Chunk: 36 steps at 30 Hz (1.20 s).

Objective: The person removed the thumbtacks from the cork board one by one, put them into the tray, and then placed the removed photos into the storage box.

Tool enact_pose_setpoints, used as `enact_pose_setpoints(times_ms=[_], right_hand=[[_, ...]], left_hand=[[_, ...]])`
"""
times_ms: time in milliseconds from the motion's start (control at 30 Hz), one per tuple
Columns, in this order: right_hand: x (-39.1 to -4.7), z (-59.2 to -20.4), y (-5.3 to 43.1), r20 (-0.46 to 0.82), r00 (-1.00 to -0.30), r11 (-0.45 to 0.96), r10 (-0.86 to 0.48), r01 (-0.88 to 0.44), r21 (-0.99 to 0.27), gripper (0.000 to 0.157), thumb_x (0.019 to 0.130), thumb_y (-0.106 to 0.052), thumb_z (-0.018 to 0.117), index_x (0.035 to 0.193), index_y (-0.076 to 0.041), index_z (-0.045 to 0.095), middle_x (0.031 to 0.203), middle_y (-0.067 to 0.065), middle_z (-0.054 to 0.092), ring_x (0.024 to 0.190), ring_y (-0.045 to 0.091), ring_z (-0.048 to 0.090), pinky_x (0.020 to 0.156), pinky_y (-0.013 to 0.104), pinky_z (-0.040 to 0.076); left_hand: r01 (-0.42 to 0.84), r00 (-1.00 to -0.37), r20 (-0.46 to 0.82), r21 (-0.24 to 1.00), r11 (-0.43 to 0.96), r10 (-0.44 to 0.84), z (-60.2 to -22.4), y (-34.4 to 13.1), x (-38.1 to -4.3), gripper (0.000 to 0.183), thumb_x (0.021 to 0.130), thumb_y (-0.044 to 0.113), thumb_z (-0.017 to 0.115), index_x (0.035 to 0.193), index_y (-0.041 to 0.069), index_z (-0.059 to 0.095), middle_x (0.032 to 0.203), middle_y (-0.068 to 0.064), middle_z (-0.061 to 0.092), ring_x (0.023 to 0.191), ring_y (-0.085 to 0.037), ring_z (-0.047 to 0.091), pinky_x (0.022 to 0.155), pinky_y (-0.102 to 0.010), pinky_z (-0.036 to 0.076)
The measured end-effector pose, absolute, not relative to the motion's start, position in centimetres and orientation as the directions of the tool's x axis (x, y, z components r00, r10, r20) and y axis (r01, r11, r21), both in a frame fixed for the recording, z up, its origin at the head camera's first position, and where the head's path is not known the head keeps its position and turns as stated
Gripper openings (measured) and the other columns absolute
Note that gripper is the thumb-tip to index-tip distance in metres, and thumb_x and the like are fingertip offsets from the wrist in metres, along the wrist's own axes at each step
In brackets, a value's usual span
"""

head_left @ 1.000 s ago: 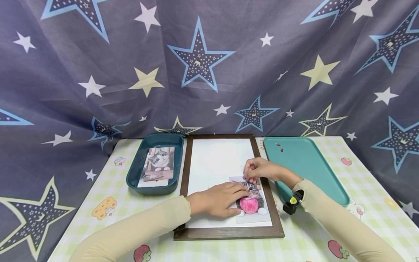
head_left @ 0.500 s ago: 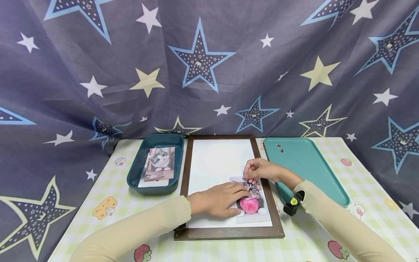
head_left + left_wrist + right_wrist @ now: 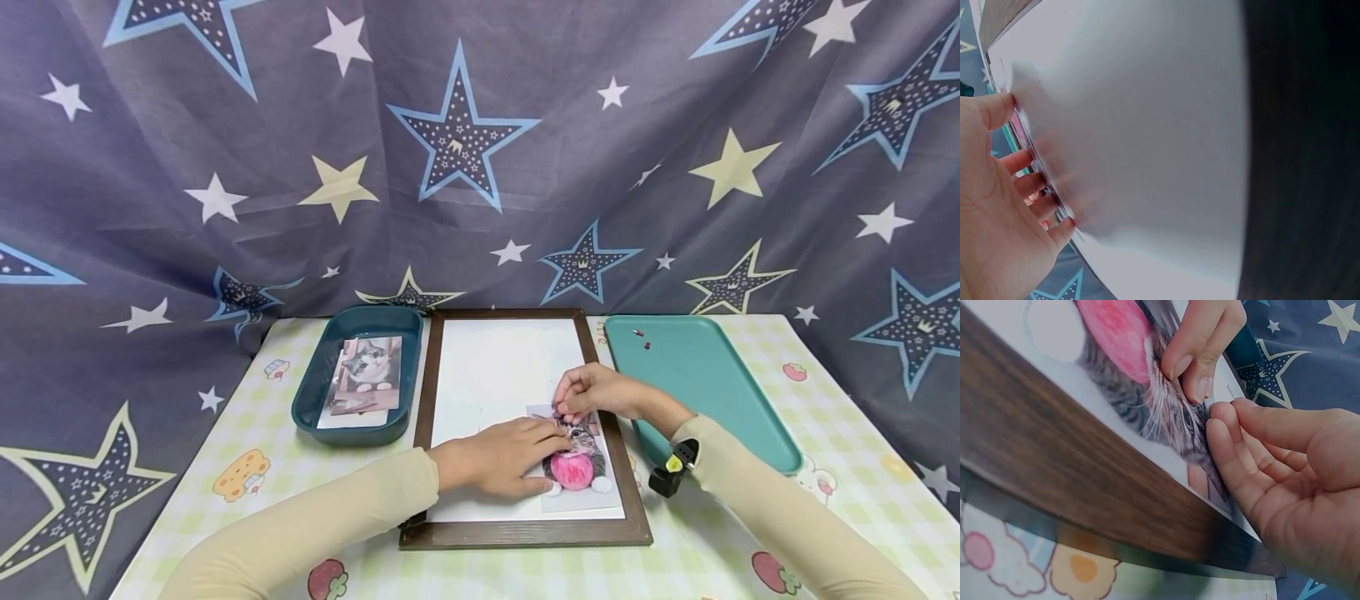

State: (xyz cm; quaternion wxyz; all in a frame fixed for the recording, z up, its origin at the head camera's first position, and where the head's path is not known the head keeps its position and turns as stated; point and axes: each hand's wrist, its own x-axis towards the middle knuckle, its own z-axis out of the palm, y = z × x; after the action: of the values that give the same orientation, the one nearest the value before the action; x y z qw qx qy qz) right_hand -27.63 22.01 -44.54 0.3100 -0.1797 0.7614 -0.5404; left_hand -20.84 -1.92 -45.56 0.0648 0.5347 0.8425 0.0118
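Observation:
A photo of a tabby cat with a pink ball lies at the lower right of a white board with a brown wooden frame. My left hand rests flat across the photo's left part, fingertips on the cat's face. At the photo's top edge, my right hand has thumb and index finger together. Between those fingertips in the right wrist view, a thin needle of a pushpin sticks out; the rest of the pin is hidden by the fingers. The left fingers reach over the board in the left wrist view.
A dark teal bin holding several cat photos stands left of the frame. To the right lies a green tray with red pushpins near its far left corner. A starry curtain hangs behind the table.
The right fingertips have shifted very slightly left along the photo's top edge. My left hand and the photo stay in place.

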Motion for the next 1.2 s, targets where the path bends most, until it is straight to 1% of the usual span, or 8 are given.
enact_pose_setpoints(times_ms=[167,400,667,900,1000,1100,1200], right_hand=[[-27.9,-44.5,22.2,-0.253,-0.755,0.321,-0.605,0.060,-0.945,0.021,0.093,0.008,0.060,0.112,0.018,0.059,0.094,0.012,0.075,0.077,0.013,0.070,0.075,0.027,0.061],[-28.2,-44.0,22.4,-0.241,-0.786,0.301,-0.570,0.073,-0.951,0.024,0.094,0.003,0.066,0.114,0.017,0.061,0.096,0.013,0.076,0.076,0.014,0.071,0.075,0.029,0.063],[-28.5,-43.0,23.1,-0.228,-0.823,0.302,-0.520,0.072,-0.950,0.024,0.098,0.003,0.058,0.118,0.016,0.059,0.099,0.016,0.076,0.077,0.015,0.071,0.077,0.031,0.063],[-28.7,-42.0,24.0,-0.216,-0.837,0.307,-0.503,0.061,-0.950,0.030,0.100,0.002,0.055,0.123,0.021,0.052,0.096,0.009,0.073,0.080,0.015,0.071,0.083,0.035,0.063],[-28.8,-41.7,24.6,-0.201,-0.848,0.308,-0.490,0.046,-0.950,0.029,0.101,0.001,0.055,0.123,0.020,0.051,0.096,0.007,0.073,0.082,0.014,0.071,0.082,0.033,0.063],[-29.1,-41.5,25.2,-0.186,-0.866,0.289,-0.465,0.050,-0.956,0.027,0.101,0.001,0.055,0.122,0.018,0.052,0.096,0.007,0.073,0.082,0.014,0.072,0.079,0.030,0.062],[-29.4,-41.3,25.9,-0.175,-0.887,0.266,-0.428,0.062,-0.962,0.028,0.102,0.001,0.055,0.123,0.018,0.052,0.095,0.008,0.073,0.081,0.015,0.072,0.078,0.029,0.062]], left_hand=[[0.899,-0.421,-0.097,0.092,0.429,0.902,-45.6,-1.9,-20.8,0.062,0.105,0.047,0.048,0.157,0.016,0.037,0.160,-0.001,0.040,0.151,-0.018,0.035,0.128,-0.032,0.023],[0.899,-0.419,-0.107,0.088,0.429,0.902,-45.4,-1.9,-20.8,0.062,0.105,0.048,0.047,0.157,0.016,0.037,0.161,-0.001,0.038,0.152,-0.019,0.033,0.128,-0.033,0.023],[0.896,-0.423,-0.107,0.098,0.433,0.900,-45.3,-1.8,-20.7,0.062,0.104,0.046,0.049,0.157,0.016,0.038,0.160,0.000,0.040,0.151,-0.018,0.034,0.128,-0.033,0.023],[0.894,-0.427,-0.103,0.096,0.437,0.898,-45.4,-1.8,-20.8,0.061,0.104,0.046,0.049,0.157,0.016,0.038,0.160,0.000,0.040,0.151,-0.018,0.035,0.127,-0.033,0.024],[0.893,-0.430,-0.103,0.095,0.439,0.897,-45.4,-1.8,-20.7,0.062,0.104,0.047,0.049,0.157,0.016,0.038,0.160,0.000,0.040,0.151,-0.018,0.035,0.127,-0.032,0.023],[0.892,-0.434,-0.105,0.094,0.443,0.895,-45.5,-1.8,-20.8,0.062,0.104,0.047,0.049,0.157,0.016,0.038,0.161,0.000,0.040,0.151,-0.018,0.034,0.127,-0.033,0.023],[0.891,-0.436,-0.107,0.092,0.445,0.894,-45.5,-1.9,-20.8,0.062,0.104,0.047,0.049,0.157,0.016,0.038,0.161,0.000,0.040,0.152,-0.018,0.034,0.128,-0.033,0.023]])
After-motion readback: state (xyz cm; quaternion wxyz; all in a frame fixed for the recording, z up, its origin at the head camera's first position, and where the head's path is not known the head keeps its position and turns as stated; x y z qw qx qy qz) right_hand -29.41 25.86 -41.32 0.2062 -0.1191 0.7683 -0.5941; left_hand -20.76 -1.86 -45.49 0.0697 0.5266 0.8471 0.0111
